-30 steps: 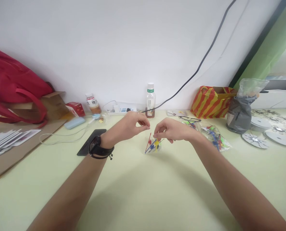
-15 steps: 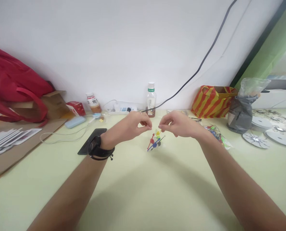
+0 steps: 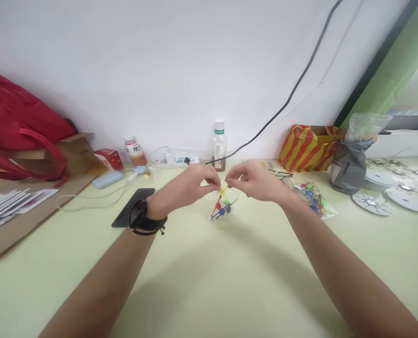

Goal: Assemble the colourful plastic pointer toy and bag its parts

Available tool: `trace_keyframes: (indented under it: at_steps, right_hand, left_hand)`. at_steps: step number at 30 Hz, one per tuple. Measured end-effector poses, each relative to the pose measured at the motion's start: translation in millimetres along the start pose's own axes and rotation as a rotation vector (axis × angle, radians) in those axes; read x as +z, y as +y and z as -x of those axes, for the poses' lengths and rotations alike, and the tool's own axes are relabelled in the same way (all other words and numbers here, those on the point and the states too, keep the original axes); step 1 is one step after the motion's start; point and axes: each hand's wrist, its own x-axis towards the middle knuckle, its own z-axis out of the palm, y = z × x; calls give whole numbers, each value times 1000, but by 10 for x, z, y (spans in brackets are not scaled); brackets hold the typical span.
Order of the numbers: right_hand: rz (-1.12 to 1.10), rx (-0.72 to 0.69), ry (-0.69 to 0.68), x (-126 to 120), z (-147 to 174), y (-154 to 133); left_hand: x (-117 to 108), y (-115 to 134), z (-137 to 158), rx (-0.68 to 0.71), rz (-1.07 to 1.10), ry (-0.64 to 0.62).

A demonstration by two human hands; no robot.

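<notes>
Rod-and-ball model (image 3: pixel 222 206), a small cluster of coloured sticks joined by red, blue, yellow and green beads, hangs just above the pale green table (image 3: pixel 209 281) between both hands. The left hand (image 3: pixel 191 185) pinches the yellow top piece between thumb and forefinger, the remaining fingers curled. The right hand (image 3: pixel 254 180) meets it from the opposite side, thumb and forefinger closed on the same top end; the fingertips of both hands are almost touching. Compared with one second earlier, both hands have moved closer together and slightly higher, and the model has lifted with them, now dangling from the pinch. A black watch (image 3: pixel 140 218) sits on the left wrist. A dark phone (image 3: pixel 127 216) lies near that wrist. A clear bag of coloured parts (image 3: pixel 312 199) lies just beyond the right forearm. A bottle (image 3: pixel 219 145) stands against the wall behind the hands.
</notes>
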Motion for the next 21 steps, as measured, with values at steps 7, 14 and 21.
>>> trace_keyframes:
  at_steps: [7, 14, 21]
  right_hand:
    - [279, 31, 34, 132, -38, 109]
    - [268, 91, 44, 87, -24, 102]
    - [214, 21, -22, -6, 9, 135]
  left_hand:
    - [-5, 17, -11, -4, -7, -39]
    - [29, 27, -30, -6, -31, -27]
    - [3, -54, -1, -35, -50, 26]
